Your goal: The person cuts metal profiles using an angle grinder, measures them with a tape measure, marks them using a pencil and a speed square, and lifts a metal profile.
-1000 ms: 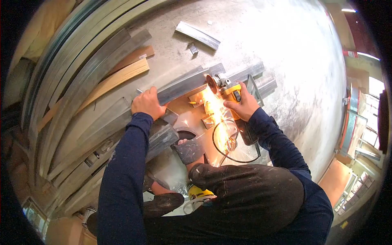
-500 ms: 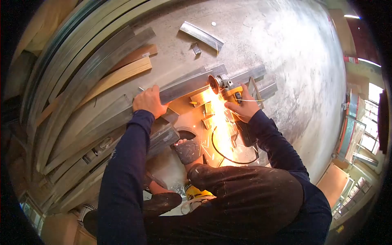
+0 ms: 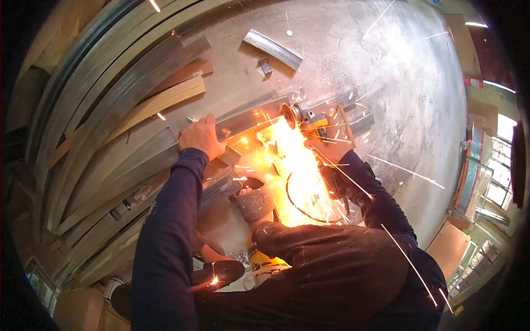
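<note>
My left hand (image 3: 201, 138) is closed around the end of a grey metal tube (image 3: 251, 117) lying across other metal pieces low over the floor. My right hand (image 3: 337, 139) grips a yellow and black angle grinder (image 3: 314, 121). Its disc (image 3: 286, 115) meets the tube near the far end. A bright stream of sparks (image 3: 301, 171) pours from there toward my legs and hides part of the pieces underneath. A black cord (image 3: 291, 197) loops beneath the sparks.
Long metal profiles (image 3: 105, 94) and a wooden strip (image 3: 160, 106) fill the left side. A short metal channel (image 3: 273, 48) and a small offcut (image 3: 265, 67) lie on the concrete floor (image 3: 408, 94) ahead. My sandalled foot (image 3: 253, 204) is beside the sparks.
The spark stream has grown wider and brighter, with streaks now flying across my right sleeve and trousers. Both hands keep nearly the same places.
</note>
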`<state>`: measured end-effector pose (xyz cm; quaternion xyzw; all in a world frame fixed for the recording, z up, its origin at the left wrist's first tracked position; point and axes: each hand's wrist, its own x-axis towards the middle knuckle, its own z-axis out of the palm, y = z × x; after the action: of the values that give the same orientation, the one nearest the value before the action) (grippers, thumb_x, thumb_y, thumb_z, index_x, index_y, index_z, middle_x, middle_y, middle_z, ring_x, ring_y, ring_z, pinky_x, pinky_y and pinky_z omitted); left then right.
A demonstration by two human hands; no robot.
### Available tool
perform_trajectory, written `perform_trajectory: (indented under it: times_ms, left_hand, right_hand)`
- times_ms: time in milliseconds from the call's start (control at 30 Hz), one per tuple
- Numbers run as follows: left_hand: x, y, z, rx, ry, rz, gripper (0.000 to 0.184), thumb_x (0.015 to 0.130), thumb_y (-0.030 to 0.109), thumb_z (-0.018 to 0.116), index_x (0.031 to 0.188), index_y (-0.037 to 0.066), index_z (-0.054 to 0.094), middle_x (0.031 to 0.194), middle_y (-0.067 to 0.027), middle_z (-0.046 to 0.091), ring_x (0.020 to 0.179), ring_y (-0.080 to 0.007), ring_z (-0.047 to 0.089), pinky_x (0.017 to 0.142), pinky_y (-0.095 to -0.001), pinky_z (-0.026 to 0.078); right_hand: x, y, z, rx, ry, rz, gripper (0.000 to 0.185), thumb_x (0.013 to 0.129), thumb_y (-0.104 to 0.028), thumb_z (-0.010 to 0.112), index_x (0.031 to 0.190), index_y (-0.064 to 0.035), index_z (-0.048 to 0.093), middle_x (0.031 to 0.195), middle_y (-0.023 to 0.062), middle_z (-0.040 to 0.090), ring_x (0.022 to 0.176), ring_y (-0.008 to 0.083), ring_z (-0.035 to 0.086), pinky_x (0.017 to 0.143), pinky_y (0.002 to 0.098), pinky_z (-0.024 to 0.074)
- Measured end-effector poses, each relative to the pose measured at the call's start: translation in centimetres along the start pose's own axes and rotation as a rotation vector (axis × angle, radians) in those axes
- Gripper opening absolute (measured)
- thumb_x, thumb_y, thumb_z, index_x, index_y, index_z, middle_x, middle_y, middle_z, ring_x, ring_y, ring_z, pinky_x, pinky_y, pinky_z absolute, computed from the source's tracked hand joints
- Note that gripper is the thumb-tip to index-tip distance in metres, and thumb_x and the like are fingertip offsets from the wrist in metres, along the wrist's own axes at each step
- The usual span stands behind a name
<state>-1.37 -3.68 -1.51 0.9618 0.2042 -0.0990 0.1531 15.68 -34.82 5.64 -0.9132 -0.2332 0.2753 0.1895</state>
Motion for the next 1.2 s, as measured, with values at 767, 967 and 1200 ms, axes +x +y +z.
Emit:
perform_trajectory:
  times_ms: [767,967,1200]
  left_hand:
    - [-0.1,0.3,-1.2,-0.011,-0.05,0.0,0.061,0.071,0.057,0.08,0.098,0.006,0.058,0.087,-0.0136,0.069,0.082,-0.032,0.07,0.069,-0.0432,0.057]
    - [-0.2,0.5,-1.1,-0.035,-0.061,-0.023,0.06,0.07,0.055,0.082,0.097,0.007,0.058,0.088,-0.0144,0.069,0.084,-0.0325,0.07,0.073,-0.0423,0.057]
    - [-0.2,0.4,-1.2,-0.025,-0.013,0.012,0.061,0.07,0.057,0.081,0.096,0.007,0.058,0.085,-0.0134,0.069,0.081,-0.0327,0.07,0.072,-0.0431,0.057]
  right_hand:
    - [0.9,0.6,0.5,0.209,-0.055,-0.043,0.098,0.077,-0.042,0.076,0.146,0.0028,0.023,0.109,0.0292,0.066,0.102,0.045,0.065,0.089,0.0464,0.0509]
    - [0.7,-0.4,-0.1,0.227,-0.071,-0.092,0.1,0.078,-0.043,0.076,0.146,0.0055,0.02,0.109,0.0325,0.065,0.103,0.0458,0.064,0.089,0.0456,0.0509]
    - [1.5,-1.2,-0.7,0.048,-0.023,-0.016,0.104,0.077,-0.048,0.076,0.145,0.0083,0.022,0.111,0.0362,0.063,0.105,0.048,0.064,0.09,0.0463,0.051]
